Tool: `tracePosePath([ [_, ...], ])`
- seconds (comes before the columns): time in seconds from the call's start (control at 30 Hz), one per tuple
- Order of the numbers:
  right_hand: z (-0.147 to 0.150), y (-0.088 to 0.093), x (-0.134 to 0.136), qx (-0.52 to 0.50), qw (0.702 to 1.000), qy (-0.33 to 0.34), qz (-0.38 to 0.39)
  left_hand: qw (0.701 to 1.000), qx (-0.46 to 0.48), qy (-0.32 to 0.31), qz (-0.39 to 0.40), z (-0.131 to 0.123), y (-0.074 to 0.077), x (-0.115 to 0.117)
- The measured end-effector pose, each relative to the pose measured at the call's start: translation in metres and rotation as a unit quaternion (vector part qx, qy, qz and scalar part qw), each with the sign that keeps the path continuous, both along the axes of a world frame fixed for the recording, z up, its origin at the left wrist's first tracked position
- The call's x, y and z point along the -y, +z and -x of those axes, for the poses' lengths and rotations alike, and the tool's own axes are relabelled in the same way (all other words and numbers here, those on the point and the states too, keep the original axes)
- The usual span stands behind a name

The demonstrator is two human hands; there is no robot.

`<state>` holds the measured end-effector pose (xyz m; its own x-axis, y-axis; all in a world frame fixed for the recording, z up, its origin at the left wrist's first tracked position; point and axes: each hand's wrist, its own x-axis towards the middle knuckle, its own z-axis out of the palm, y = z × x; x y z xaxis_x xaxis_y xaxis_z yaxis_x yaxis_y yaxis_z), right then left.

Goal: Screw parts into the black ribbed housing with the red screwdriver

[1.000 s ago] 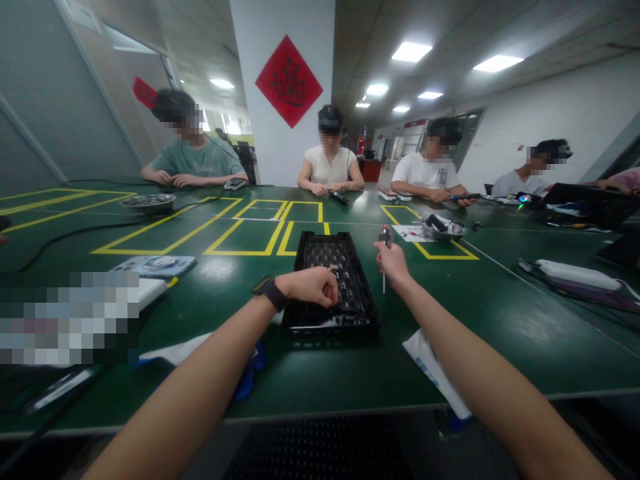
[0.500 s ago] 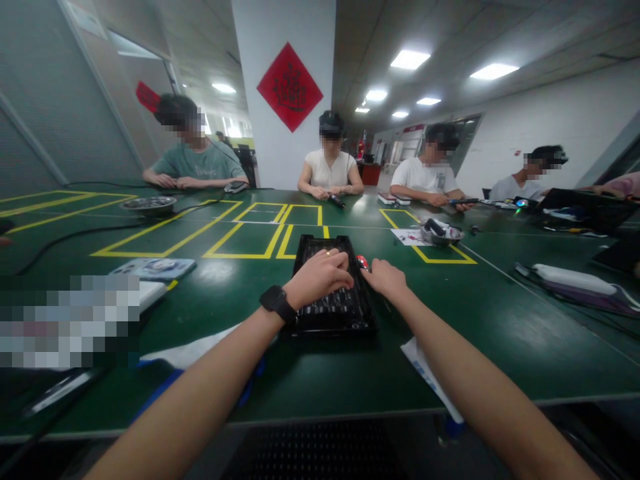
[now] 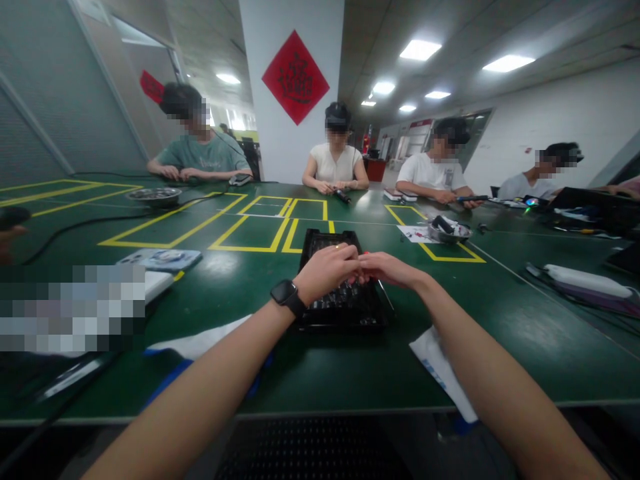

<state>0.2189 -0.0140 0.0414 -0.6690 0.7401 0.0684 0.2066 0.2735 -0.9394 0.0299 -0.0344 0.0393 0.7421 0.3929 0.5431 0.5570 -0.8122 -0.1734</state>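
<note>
My left hand (image 3: 331,270), with a dark watch on its wrist, is over the black tray (image 3: 345,325), fingers curled and pressed together. Whatever is in its fingertips is hidden. My right hand (image 3: 387,268) meets it from the right, palm down, its fingertips against the left fingers. Between the two hands a bit of red shows, part of a red-handled tool (image 3: 365,253) in my right hand. A thin shaft sticks out below that hand, beside the tray's right edge. Small shiny parts lie in the tray's compartments, partly covered by my hands.
On the green table (image 3: 225,300) lie white-and-blue packets (image 3: 435,360), a phone-like slab (image 3: 165,257) and a white-and-purple case (image 3: 583,283). Metal bowls (image 3: 450,230) and yellow tape outlines are farther back. Several people sit across the table. A dark cable runs along the left.
My right hand has moved left and turned palm down, so its fingers now meet the left hand's. The red handle is now mostly covered. The camera view has shifted slightly.
</note>
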Motion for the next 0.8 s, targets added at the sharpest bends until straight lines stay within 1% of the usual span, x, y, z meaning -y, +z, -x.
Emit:
tracePosePath([
  [0.03,-0.001,0.002,0.001,0.007,1.0,-0.009,-0.026,1.0,0.027,0.011,0.01,0.0,0.0,-0.001],
  [0.1,0.001,0.005,0.004,0.059,0.992,-0.032,-0.11,0.993,0.101,0.043,0.035,0.002,-0.002,-0.003],
  [0.17,0.006,0.005,0.009,0.147,0.969,-0.037,-0.195,0.978,0.185,0.076,0.062,0.003,-0.004,-0.006],
  [0.23,0.015,0.002,0.015,0.232,0.94,-0.013,-0.25,0.96,0.247,0.1,0.089,0.005,-0.006,-0.011],
  [0.3,0.023,-0.003,0.019,0.281,0.919,0.01,-0.277,0.947,0.277,0.112,0.114,0.007,-0.008,-0.015],
  [0.33,0.026,-0.005,0.02,0.292,0.913,0.008,-0.284,0.944,0.285,0.115,0.123,0.008,-0.009,-0.017],
  [0.4,0.029,-0.008,0.02,0.299,0.909,-0.026,-0.288,0.939,0.293,0.116,0.134,0.008,-0.011,-0.019],
  [0.5,0.024,-0.008,0.016,0.313,0.906,-0.104,-0.264,0.94,0.291,0.11,0.142,0.008,-0.012,-0.019],
  [0.57,0.017,-0.006,0.012,0.344,0.894,-0.159,-0.238,0.945,0.273,0.099,0.152,0.007,-0.013,-0.02],
  [0.6,0.013,-0.005,0.01,0.362,0.883,-0.19,-0.23,0.949,0.258,0.089,0.161,0.007,-0.015,-0.02],
  [0.67,0.006,-0.005,0.006,0.394,0.857,-0.242,-0.227,0.957,0.212,0.048,0.192,0.007,-0.017,-0.022],
  [0.73,0.0,-0.008,0.002,0.401,0.844,-0.265,-0.237,0.959,0.159,-0.015,0.235,0.006,-0.02,-0.022],
  [0.8,-0.003,-0.012,-0.002,0.382,0.851,-0.261,-0.248,0.951,0.116,-0.079,0.275,0.006,-0.021,-0.022],
])
